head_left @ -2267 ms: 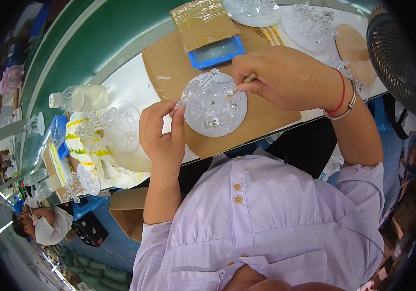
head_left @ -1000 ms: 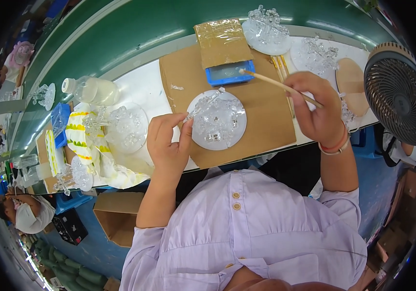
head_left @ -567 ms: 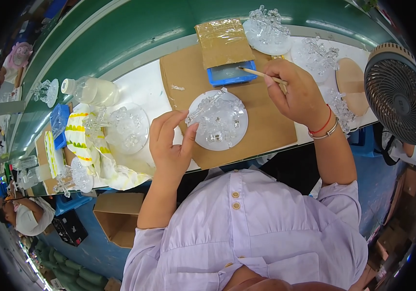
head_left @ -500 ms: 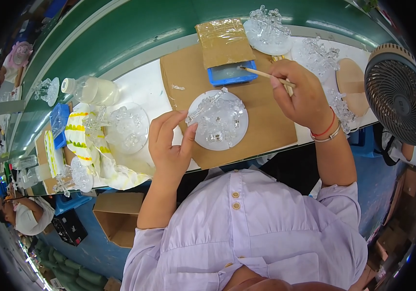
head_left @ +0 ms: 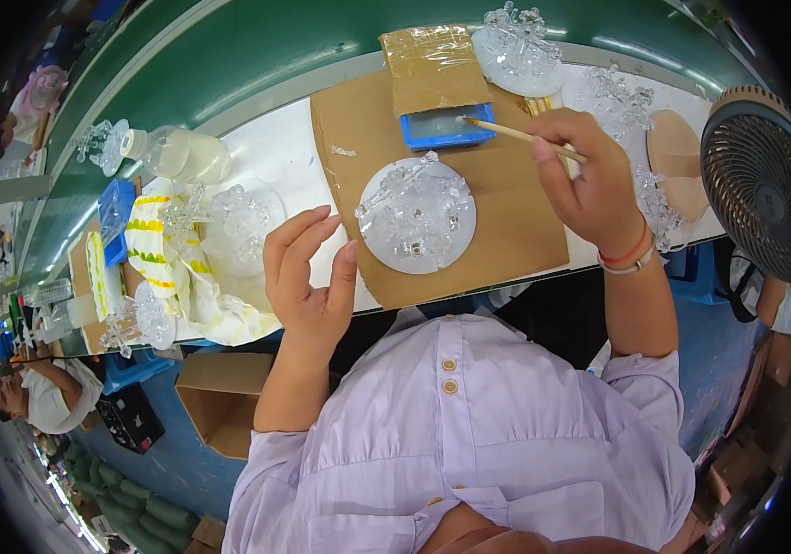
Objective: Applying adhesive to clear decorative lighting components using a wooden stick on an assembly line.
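My right hand (head_left: pixel 585 171) pinches a thin wooden-handled paintbrush (head_left: pixel 515 134). The brush's tip is over the blue tray (head_left: pixel 446 140), at its right end; whether it touches the whitish content I cannot tell. Cardboard wrapped in clear tape (head_left: pixel 434 69) covers the tray's far part. In front of me a clear plastic ornament (head_left: pixel 419 214) with many small parts rests on a round white disc (head_left: pixel 432 262). To the left of that disc my left hand (head_left: pixel 308 277) hovers with thumb and fingers apart, holding nothing.
A cardboard sheet (head_left: pixel 525 222) lies under the tray and disc. More clear pieces (head_left: pixel 517 42) stand on discs around the table. At left are a capped bottle (head_left: pixel 188 154) and a yellow-striped cloth (head_left: pixel 151 245). A fan (head_left: pixel 754 185) stands at right, and another person (head_left: pixel 54 392) sits far left.
My left hand has drawn back left from the ornament, its fingers wider apart. My right hand has shifted slightly right with the paintbrush, whose tip stays over the tray.
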`<state>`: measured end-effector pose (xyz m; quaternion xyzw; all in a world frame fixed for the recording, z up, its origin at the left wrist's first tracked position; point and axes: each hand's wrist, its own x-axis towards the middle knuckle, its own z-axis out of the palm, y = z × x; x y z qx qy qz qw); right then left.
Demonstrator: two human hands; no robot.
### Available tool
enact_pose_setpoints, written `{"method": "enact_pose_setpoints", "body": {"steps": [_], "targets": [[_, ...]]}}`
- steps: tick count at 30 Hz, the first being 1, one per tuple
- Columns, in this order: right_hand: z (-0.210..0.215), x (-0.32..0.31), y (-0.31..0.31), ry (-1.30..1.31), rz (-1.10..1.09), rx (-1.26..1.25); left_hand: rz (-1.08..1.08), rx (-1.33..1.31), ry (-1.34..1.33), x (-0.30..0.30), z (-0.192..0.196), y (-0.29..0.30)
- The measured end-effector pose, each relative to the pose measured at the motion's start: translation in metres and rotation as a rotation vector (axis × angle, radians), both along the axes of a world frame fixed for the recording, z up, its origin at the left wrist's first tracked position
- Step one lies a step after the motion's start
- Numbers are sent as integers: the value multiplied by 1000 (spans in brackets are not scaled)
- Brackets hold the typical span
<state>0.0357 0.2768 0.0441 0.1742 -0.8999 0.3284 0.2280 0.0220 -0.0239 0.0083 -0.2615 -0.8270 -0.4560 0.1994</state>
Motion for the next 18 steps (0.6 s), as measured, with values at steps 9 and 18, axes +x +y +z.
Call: {"method": "enact_pose_setpoints", "body": {"steps": [9, 18], "targets": [[9, 73, -8, 69, 33, -228, 26, -50, -9, 0, -11, 1], [-8, 84, -30, 2, 196, -133, 3, -125, 56, -2, -13, 6]]}}
